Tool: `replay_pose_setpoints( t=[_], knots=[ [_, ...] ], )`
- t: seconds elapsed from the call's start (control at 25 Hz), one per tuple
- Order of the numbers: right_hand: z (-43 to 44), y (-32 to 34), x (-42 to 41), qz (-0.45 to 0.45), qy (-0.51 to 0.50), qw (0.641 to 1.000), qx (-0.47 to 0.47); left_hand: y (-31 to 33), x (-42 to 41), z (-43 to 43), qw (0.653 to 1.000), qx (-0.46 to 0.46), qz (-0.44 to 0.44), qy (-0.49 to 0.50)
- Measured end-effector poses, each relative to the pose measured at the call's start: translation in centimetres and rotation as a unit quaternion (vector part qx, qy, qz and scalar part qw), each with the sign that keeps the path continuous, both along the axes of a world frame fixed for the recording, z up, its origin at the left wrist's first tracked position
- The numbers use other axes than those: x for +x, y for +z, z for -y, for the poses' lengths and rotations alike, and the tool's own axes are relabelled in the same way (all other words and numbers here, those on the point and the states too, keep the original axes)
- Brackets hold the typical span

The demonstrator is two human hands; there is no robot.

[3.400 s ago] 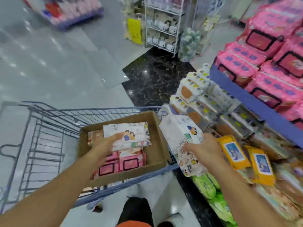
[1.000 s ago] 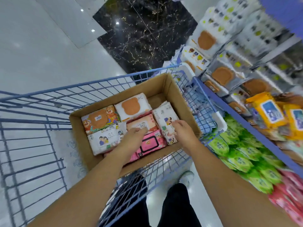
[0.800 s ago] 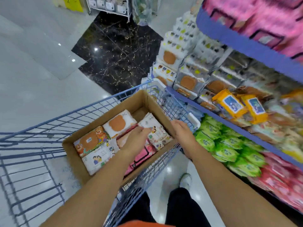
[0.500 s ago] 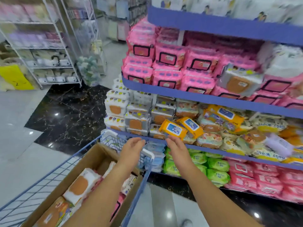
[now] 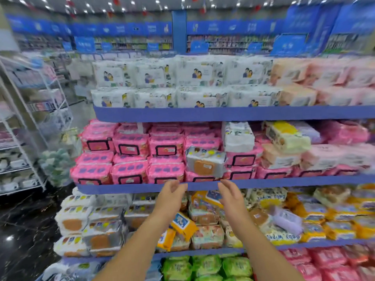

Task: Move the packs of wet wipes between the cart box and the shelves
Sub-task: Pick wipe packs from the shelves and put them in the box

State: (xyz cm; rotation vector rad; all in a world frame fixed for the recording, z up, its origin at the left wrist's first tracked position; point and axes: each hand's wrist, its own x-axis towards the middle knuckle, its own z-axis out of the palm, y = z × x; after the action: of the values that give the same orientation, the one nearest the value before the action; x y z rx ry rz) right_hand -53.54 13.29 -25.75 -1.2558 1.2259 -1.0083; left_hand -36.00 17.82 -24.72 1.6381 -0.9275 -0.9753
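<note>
Both my hands are raised in front of the blue shelves, empty. My left hand (image 5: 170, 196) and my right hand (image 5: 230, 196) hang side by side with fingers loosely curled, palms facing each other, just below the blue edge of the pink-pack shelf (image 5: 142, 188). Directly above them a grey-white pack of wet wipes with an orange lid (image 5: 205, 162) lies tilted among pink packs (image 5: 129, 147). White cartoon-printed packs (image 5: 154, 75) fill the top shelf. The cart and its box are out of view.
Yellow and mixed packs (image 5: 183, 223) sit on the shelf behind my forearms, green packs (image 5: 205, 264) below, white packs with orange lids (image 5: 73, 222) at lower left. A white wire rack (image 5: 26, 122) stands at the left over dark marble floor.
My hands left the packs in the cart box and rose empty toward the shelves. The view swung up from the cart to the upper shelves; the cart dropped out of sight.
</note>
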Motion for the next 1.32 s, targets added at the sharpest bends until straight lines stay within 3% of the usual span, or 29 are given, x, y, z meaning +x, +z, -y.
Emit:
replay_pose_setpoints(
  t=[0.24,0.44,0.52,0.64,0.76,1.0,1.2,1.32],
  knots=[
    [8.3,4.0,-6.1,-0.051,-0.066,0.996,-0.041,2.6,-3.1,9.4,0.999,-0.022,0.029,-0.037],
    [15.5,6.0,-5.9,-0.099,-0.127,0.987,0.022,1.8,1.6,15.8,0.992,-0.004,0.115,-0.059],
    [18.0,7.1,-4.8,-0.071,-0.147,0.985,0.051,1.4,3.7,17.9,0.990,0.013,0.130,-0.044],
    [21.6,8.2,-3.2,0.021,-0.211,0.965,0.155,0.2,5.5,20.7,0.992,0.055,0.081,-0.081],
    [23.9,7.7,-2.7,0.134,-0.191,0.946,0.223,-1.9,6.7,22.6,0.986,0.076,0.043,-0.143],
    [24.9,6.7,-2.7,0.234,-0.168,0.929,0.232,-5.1,8.1,23.2,0.968,0.053,0.071,-0.235],
    [23.9,7.2,-3.0,0.256,-0.184,0.919,0.238,-4.9,6.1,22.5,0.961,-0.009,0.143,-0.236],
    [22.5,6.7,-3.3,0.254,-0.177,0.924,0.226,-5.1,4.3,20.3,0.978,-0.042,0.088,-0.187]
  ],
)
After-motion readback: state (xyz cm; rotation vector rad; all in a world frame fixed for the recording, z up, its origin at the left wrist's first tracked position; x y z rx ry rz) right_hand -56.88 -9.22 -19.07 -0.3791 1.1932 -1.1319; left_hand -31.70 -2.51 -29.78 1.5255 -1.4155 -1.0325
